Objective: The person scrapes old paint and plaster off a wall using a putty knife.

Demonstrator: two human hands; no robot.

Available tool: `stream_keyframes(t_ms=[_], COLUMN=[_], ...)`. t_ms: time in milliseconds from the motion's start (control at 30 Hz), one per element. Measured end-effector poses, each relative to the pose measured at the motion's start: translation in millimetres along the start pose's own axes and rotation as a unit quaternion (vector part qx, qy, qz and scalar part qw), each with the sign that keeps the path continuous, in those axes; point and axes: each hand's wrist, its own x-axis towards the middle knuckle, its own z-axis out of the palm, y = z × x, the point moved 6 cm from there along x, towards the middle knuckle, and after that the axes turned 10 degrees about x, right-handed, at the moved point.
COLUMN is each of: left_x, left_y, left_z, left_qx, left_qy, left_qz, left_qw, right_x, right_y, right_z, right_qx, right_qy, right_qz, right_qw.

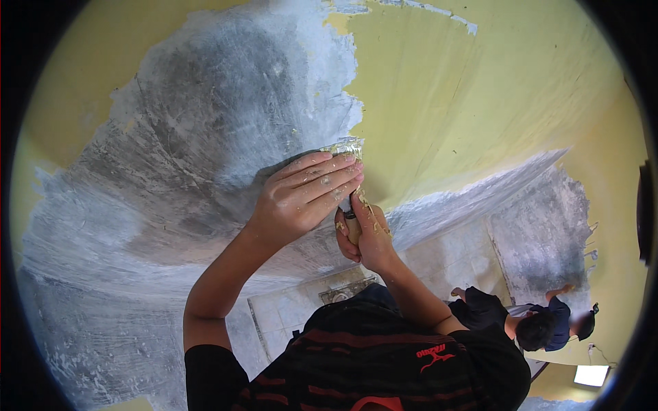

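Right fingers (363, 215) grasping scraper (353, 227); left fingers (322, 183) flat over blade (348, 146). Yellow paint (425, 116) right of fingers, grey wall (226, 103) left.

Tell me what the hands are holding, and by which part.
A scraper: the right hand grips its tan handle, while the left hand lies flat across its blade.

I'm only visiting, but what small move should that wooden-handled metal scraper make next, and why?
Probably a short push of the wooden-handled metal scraper along the ragged edge of the yellow wall paint: its blade sits near that edge, beside bare grey wall; the right hand grips the scraper and the left fingers lie over it.
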Motion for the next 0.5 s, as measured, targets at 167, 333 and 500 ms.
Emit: stream_keyframes(t_ms=[167, 333, 500], left_x=[20, 36, 13], left_y=[-7, -10, -3], left_z=[-11, -23, -6], left_qx=[0.000, -0.003, -0.043], left_qy=[0.029, 0.017, 0.004], left_qz=[-0.011, -0.008, -0.010], left_qw=[1.000, 1.000, 0.999], right_x=[8, 6, -3], right_y=[-24, -38, -8], right_z=[7, 23, 9], right_qx=[-0.035, 0.027, 0.045], right_qy=[0.014, -0.020, -0.014], right_qz=[-0.040, -0.025, 0.006], right_qw=[0.999, 0.999, 0.999])
